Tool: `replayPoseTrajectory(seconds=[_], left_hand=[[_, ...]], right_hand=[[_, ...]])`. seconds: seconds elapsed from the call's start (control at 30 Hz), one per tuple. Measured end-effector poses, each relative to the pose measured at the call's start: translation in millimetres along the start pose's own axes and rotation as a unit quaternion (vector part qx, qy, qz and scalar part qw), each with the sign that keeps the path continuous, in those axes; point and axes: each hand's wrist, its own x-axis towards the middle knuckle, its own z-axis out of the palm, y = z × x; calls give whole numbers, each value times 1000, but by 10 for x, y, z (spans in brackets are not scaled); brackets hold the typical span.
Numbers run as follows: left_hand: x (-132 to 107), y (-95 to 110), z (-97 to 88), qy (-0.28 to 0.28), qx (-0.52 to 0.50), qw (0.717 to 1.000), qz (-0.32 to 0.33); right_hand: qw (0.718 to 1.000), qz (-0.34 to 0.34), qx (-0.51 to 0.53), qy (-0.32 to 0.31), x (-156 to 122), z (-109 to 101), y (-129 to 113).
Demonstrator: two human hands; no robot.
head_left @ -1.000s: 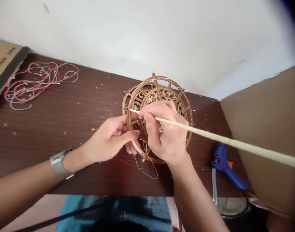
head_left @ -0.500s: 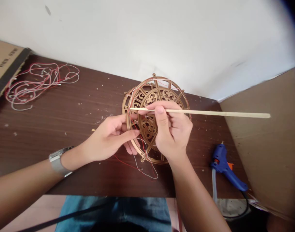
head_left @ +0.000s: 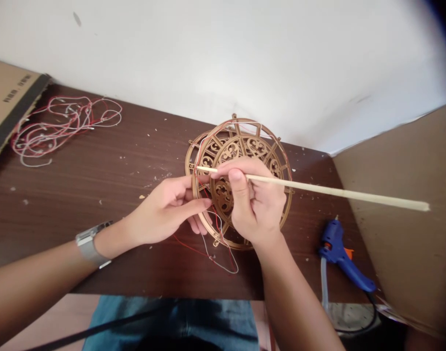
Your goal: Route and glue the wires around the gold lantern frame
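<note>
My left hand (head_left: pixel 171 207) grips the left rim of a round, gold-brown openwork frame (head_left: pixel 241 141), thumb on top and fingers beneath. Between the thumb and fingers of my right hand (head_left: pixel 255 200) is a long pale wooden stick (head_left: pixel 336 193), pinched near its left part. Its narrow tip meets the frame's left rim, where a thin red and white wire (head_left: pixel 199 153) runs along the ring. A loose loop of this wire (head_left: pixel 237 265) hangs past the frame's lower edge. Another similar openwork piece shows partly underneath. My right hand covers part of the frame's middle.
A tangle of red and white wires (head_left: pixel 58 129) lies on the dark wooden table (head_left: pixel 80 195) at left, beside a cardboard box (head_left: pixel 10 97). At right, a blue glue gun (head_left: pixel 343 258) lies near an upright cardboard panel (head_left: pixel 398 195). A white wall stands behind.
The stick has tilted: its far right end swung lower and its tip stays at the left rim. My right hand shifted slightly left; my left hand keeps its hold.
</note>
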Motion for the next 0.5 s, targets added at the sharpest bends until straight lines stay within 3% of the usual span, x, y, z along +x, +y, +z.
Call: replayPoseTrajectory(seconds=[0.33, 0.5], left_hand=[[25, 54, -26, -5, 17, 1000, 9], [37, 97, -43, 12, 28, 999, 42]], right_hand=[[999, -20, -26, 23, -24, 78, 28], [998, -45, 13, 28, -55, 108, 41]])
